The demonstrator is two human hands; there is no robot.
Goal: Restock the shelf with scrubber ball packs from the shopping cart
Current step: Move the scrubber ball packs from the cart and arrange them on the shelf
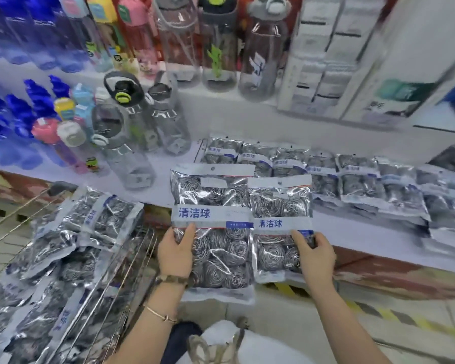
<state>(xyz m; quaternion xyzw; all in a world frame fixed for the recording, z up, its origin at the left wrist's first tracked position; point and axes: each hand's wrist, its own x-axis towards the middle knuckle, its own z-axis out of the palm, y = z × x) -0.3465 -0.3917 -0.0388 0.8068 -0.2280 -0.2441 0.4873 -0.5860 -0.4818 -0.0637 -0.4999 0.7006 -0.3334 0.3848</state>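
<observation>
The left hand [175, 252] pinches 1 large pack [210, 200] of scrubber balls at its left edge, thumb on the printed face just under the label band and the other fingers hidden behind. The right hand [317, 256] pinches 1 smaller pack [280, 206] the same way at its right edge, thumb on the front. Both forearms reach forward from below, wrists about level; the left one wears 2 bands [168, 281]. The 2 held packs sit side by side, edges touching or slightly overlapping, faces turned to the camera. Each has its long axis running away from the person, white header end pointing toward the shelf [166, 187] and bottom end over the floor [273, 319]. Their upper halves cover the shelf's front edge; whether they rest on it cannot be told.

Behind them on the same shelf lies a row of packs [326, 174], overlapping and running off to the right, at least 6 visible, the far ones blurred. To the left stands the wire shopping cart [132, 261], holding a heap of packs [71, 232] too tangled to count. Left of the row are clear and coloured bottles [132, 153], with more on the level above beside stacked white boxes [326, 53].
</observation>
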